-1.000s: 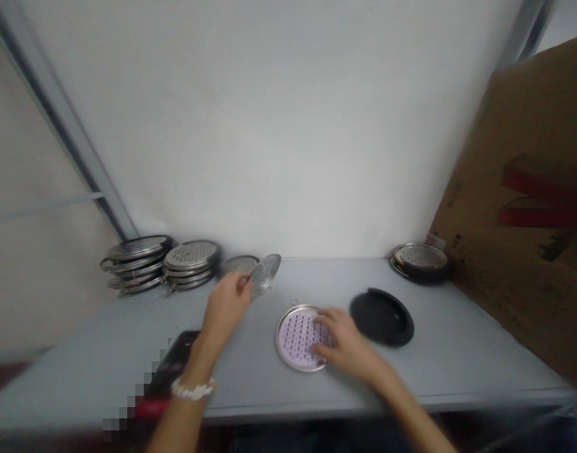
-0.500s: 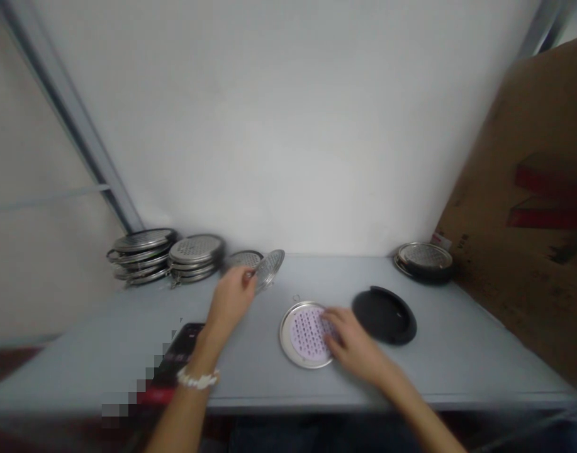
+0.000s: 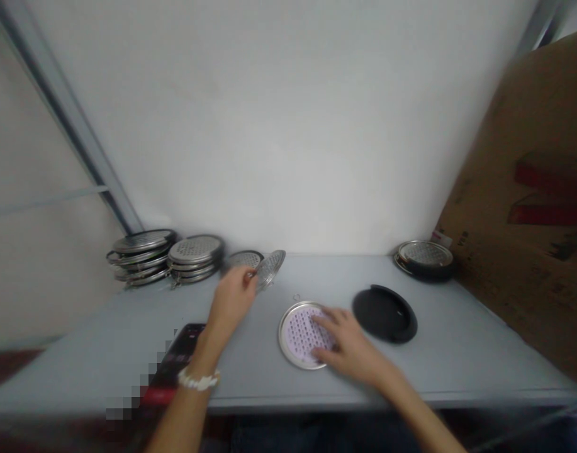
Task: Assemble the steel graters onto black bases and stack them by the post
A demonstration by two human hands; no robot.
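My left hand [image 3: 232, 301] is closed on the edge of a small perforated metal disc [image 3: 270, 267], which it holds tilted above the grey table [image 3: 458, 352]. Just behind it another metal disc [image 3: 243, 258] lies flat. My right hand [image 3: 347, 344] rests with fingers spread on a round metal tray [image 3: 292, 330] with a pale purple perforated inside, lying at the table's middle. A black round lid [image 3: 385, 313] lies right of that tray.
Two stacks of perforated metal discs [image 3: 141, 257] [image 3: 195, 257] stand at the back left. A metal tray on a black base [image 3: 425, 258] sits at the back right beside a large cardboard box [image 3: 528, 207]. A dark phone [image 3: 177, 362] lies near the front left edge.
My right hand has shifted slightly over the purple tray. My left hand keeps the tilted disc in almost the same place.
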